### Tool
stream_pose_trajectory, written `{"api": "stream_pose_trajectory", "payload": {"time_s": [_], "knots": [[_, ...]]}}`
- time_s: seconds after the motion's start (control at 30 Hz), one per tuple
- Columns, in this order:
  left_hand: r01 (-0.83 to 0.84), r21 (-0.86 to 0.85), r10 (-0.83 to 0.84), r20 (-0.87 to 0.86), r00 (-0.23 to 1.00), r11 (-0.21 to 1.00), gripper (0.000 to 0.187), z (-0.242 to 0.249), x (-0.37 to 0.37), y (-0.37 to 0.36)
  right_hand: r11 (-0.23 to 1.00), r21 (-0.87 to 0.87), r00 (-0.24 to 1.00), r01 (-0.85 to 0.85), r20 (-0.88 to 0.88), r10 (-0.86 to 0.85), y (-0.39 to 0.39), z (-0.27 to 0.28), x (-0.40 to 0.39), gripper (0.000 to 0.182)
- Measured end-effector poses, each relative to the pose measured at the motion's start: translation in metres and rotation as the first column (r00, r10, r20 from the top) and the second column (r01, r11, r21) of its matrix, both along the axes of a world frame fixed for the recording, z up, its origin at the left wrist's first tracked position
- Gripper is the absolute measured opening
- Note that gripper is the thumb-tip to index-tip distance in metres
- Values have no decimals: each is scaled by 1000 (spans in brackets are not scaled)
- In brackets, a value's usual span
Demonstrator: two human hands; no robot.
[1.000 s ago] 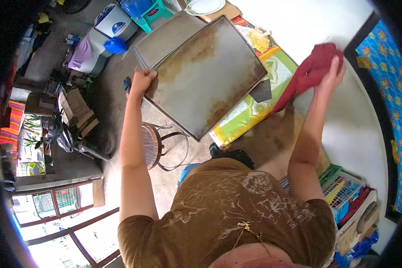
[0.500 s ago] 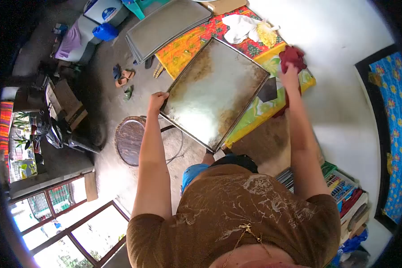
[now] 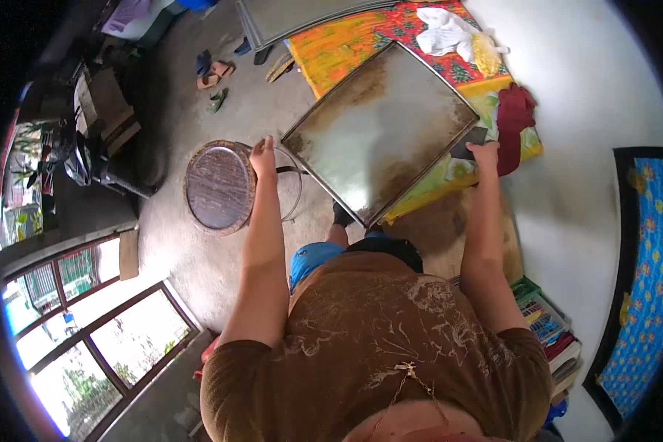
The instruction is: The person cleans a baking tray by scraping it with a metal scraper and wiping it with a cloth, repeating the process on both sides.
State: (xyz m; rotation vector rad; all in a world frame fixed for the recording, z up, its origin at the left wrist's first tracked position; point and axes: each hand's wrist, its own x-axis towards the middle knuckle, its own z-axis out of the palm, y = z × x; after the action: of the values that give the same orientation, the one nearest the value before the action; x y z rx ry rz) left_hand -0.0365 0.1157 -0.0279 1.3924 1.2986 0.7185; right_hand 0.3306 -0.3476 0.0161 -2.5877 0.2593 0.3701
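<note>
A large metal baking tray [image 3: 390, 132] with brown stains lies tilted corner-on across the table's front edge. Just off its left corner is my left hand [image 3: 263, 157], loosely curled with thumb and fingers apart and nothing in it. My right hand [image 3: 484, 152] pinches the edge of a flat dark grey piece [image 3: 467, 141] beside the tray's right side; the tray partly hides this piece and its kind does not show. A maroon cloth [image 3: 516, 110] lies at the table's right edge, just beyond my right hand.
More trays [image 3: 302, 18] are stacked at the far left of the flower-patterned table cover [image 3: 339, 48]. White cloth [image 3: 443, 33] and a yellow cloth [image 3: 486, 55] lie at the back. A round stool [image 3: 219, 188] stands on the left; sandals [image 3: 215, 75] lie on the floor.
My left hand has let go of the tray's left corner and drawn slightly away. My right hand has left the maroon cloth and come down onto the dark grey piece. The view has shifted.
</note>
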Motion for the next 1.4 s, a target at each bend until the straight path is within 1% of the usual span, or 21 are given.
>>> {"api": "stream_pose_trajectory", "payload": {"time_s": [0.07, 0.1, 0.13, 0.2, 0.23, 0.3, 0.37, 0.4, 0.47, 0.5, 0.57, 0.6, 0.67, 0.7, 0.87, 0.93, 0.97, 1.1, 1.2, 1.3, 1.4], "knots": [[-8, -27, 7, -11, 1000, 1000, 44, -26, -25, -28, 977, 181, 993, -116, 46, 110, -37, -59, 33, 54], [10, -234, -24, -59, 998, 972, 46, -3, -30, -56, 927, 365, 993, 87, -112, -49, -27, -17, 13, 39], [18, -433, -66, -96, 993, 901, 49, 26, -32, -88, 854, 491, 978, 171, -187, -88, -32, -15, 8, 38], [288, -655, -213, 194, 958, 699, 52, 30, -40, -124, 645, 681, 928, 347, -347, -133, -50, -18, 6, 35], [335, -666, -223, 250, 942, 667, 47, 40, -39, -143, 696, 612, 925, 376, -291, -243, -48, -6, -1, 33], [386, -664, -203, 338, 919, 640, 33, 48, -32, -164, 698, 640, 945, 321, -163, -285, -60, 5, -2, 38], [379, -615, -277, 259, 925, 691, 26, 46, -26, -160, 647, 706, 938, 287, -70, -339, -67, 16, -3, 38], [378, -588, -312, 216, 925, 715, 23, 45, -23, -156, 643, 728, 959, 237, -70, -275, -59, 34, -5, 37], [330, -564, -226, 247, 942, 757, 24, 49, -15, -141, 619, 773, 987, 141, -60, -149, -40, 70, -9, 37], [293, -546, -180, 251, 951, 785, 26, 47, -12, -132, 766, 632, 992, 115, -31, -124, -19, 97, -16, 35], [240, -513, -136, 232, 963, 824, 33, 45, -6, -119, 858, 513, 999, -33, -8, 43, 14, 119, -17, 34], [224, -495, -137, 207, 969, 839, 38, 46, -3, -114, 719, 621, 950, -311, 209, 231, 14, 75, 7, 32], [217, -453, -169, 144, 975, 865, 51, 50, 1, -113, 749, 251, 770, -613, 399, 497, 46, 48, 26, 30], [226, -429, -200, 104, 974, 875, 58, 52, 3, -116, 809, 198, 827, -554, 243, 507, 71, 67, 11, 29], [275, -374, -264, 81, 961, 886, 83, 52, 4, -138, 794, -152, 746, -588, 278, 605, 151, 48, 4, 35], [288, -362, -292, 46, 955, 886, 85, 48, 3, -140, 670, -456, 592, -586, 324, 738, 177, 67, -23, 38], [294, -339, -301, 33, 953, 894, 87, 50, 3, -142, 611, -507, 595, -608, 219, 774, 188, 63, -25, 38], [357, -229, -336, 130, 933, 906, 94, 36, 1, -137, 728, -437, 772, -528, 112, 626, 227, 62, -28, 33], [395, -151, -370, 168, 914, 906, 97, 16, 0, -131, 716, -538, 715, -444, 269, 645, 244, 49, -9, 33], [434, -276, -397, 182, 900, 858, 99, 32, -2, -129, 708, -553, 658, -440, 338, 673, 257, 46, 4, 31], [441, -326, -417, 144, 897, 836, 99, 33, -2, -127, 659, -588, 627, -469, 304, 718, 276, 47, 4, 29]]}}
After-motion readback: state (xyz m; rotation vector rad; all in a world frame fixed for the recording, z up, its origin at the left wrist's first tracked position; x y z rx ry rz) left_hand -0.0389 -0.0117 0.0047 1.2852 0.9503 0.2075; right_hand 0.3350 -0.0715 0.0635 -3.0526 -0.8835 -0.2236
